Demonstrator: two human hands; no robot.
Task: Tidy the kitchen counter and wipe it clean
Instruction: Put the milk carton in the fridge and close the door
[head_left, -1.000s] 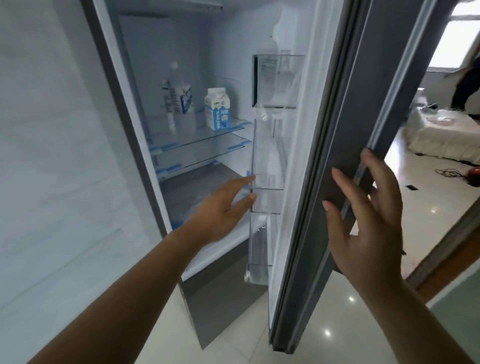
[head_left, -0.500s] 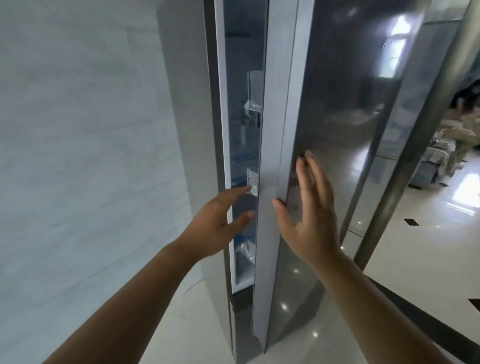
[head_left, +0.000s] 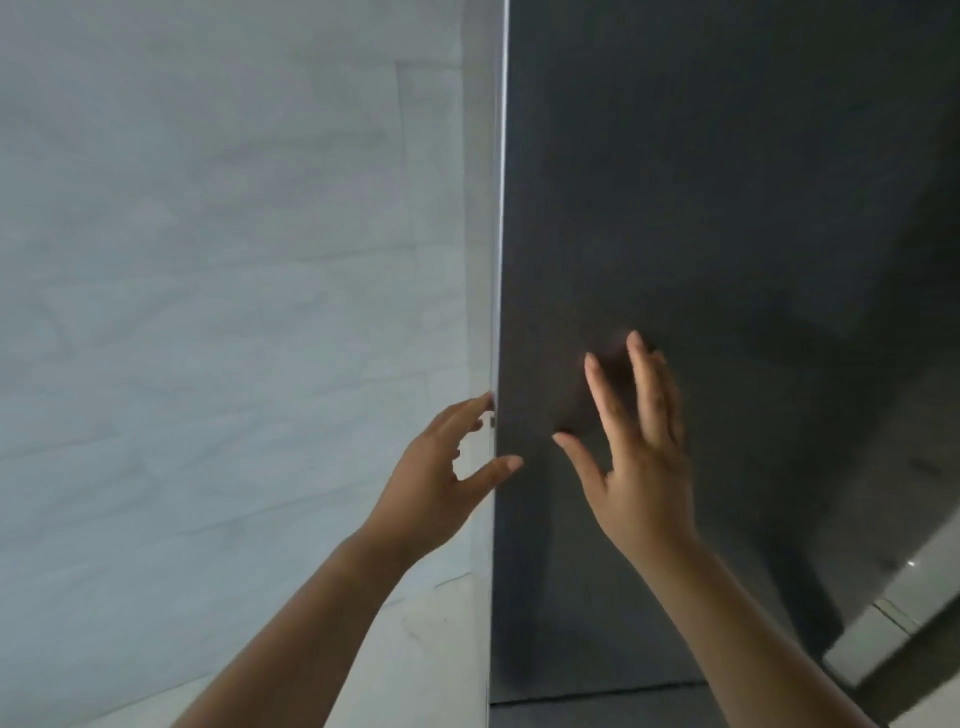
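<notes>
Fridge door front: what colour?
Dark grey, no pattern: the tall flat fridge door, head view.

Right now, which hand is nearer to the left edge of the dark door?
Left. The left hand is at the door edge, with its thumb across it. The right hand is farther right, in front of the door face.

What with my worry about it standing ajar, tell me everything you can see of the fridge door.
The fridge door is a flat, dark grey panel, smooth and faintly reflective, upright, filling the right of the view. No interior shows, so it looks shut; no handle is visible. A thin bright line runs down its left edge, beside the pale wall. The right hand lays straight, spread fingers on its face; the left hand touches its left edge.
</notes>
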